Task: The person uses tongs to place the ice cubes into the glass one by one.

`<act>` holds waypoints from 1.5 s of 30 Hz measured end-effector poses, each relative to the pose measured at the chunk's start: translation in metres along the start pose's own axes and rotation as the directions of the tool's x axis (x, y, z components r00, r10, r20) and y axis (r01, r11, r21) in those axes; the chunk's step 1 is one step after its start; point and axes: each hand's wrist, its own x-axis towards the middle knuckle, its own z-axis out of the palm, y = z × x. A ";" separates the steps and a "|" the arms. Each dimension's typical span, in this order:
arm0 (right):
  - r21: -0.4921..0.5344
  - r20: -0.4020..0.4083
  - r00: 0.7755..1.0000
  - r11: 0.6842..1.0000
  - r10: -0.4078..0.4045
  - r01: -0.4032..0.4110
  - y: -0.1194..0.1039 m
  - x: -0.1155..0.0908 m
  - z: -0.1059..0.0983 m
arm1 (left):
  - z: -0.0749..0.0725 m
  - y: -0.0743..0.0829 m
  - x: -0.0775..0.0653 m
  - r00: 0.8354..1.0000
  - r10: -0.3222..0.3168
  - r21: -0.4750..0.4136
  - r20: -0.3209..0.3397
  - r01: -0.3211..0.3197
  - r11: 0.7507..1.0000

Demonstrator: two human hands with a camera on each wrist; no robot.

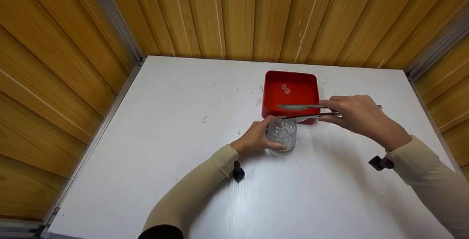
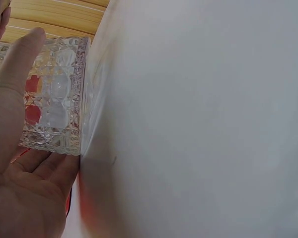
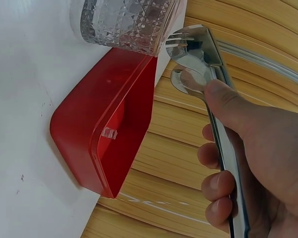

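Note:
My left hand [image 1: 256, 136] holds a clear cut-glass tumbler [image 1: 283, 136] upright on the white table, its thumb and fingers around the sides. In my right hand [image 1: 361, 116] is a pair of metal serving tongs [image 1: 298, 107], with one fork-shaped end and one spoon-shaped end. The tong ends stand apart, close by the tumbler's rim, and nothing shows between them. Just behind the tumbler is a square red tray [image 1: 271, 81]. Two small clear pieces [image 1: 287, 91], like ice cubes, lie in it. The right wrist view shows the tumbler [image 3: 124, 22] beside the tray's wall [image 3: 84, 129].
The white table [image 1: 176, 114] runs back to a wood-plank wall [image 1: 234, 19], with another plank wall at the left. Metal frame rails [image 1: 113, 19] stand at the corners. The red tray's raised rim lies under the right hand's tongs.

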 end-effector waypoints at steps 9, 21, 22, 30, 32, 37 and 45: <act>0.012 0.085 0.994 0.998 0.067 -0.068 0.005 0.011 -0.002 | 0.000 0.003 -0.001 0.999 -0.048 0.017 0.016 0.048 0.999; 0.022 0.108 0.990 0.995 0.095 -0.098 0.021 0.035 0.000 | 0.000 0.002 0.000 1.000 -0.023 0.005 -0.003 0.023 1.000; 0.025 0.112 0.989 0.994 0.100 -0.103 0.023 0.038 0.001 | 0.000 0.002 0.000 1.000 -0.025 0.004 -0.004 0.025 1.000; 0.057 0.143 0.981 0.989 0.129 -0.139 0.036 0.055 0.004 | -0.001 0.003 0.000 1.000 -0.030 0.002 0.000 0.030 1.000; 0.060 0.154 0.978 0.987 0.140 -0.151 0.039 0.058 0.005 | -0.001 0.003 0.000 1.000 -0.030 -0.005 0.000 0.030 1.000; 0.073 0.173 0.972 0.982 0.162 -0.177 0.046 0.066 0.008 | -0.002 0.003 -0.001 1.000 -0.020 -0.010 -0.002 0.020 1.000; 0.067 0.194 0.963 0.977 0.188 -0.205 0.053 0.074 0.014 | 0.000 0.001 0.001 1.000 -0.009 0.003 -0.007 0.009 1.000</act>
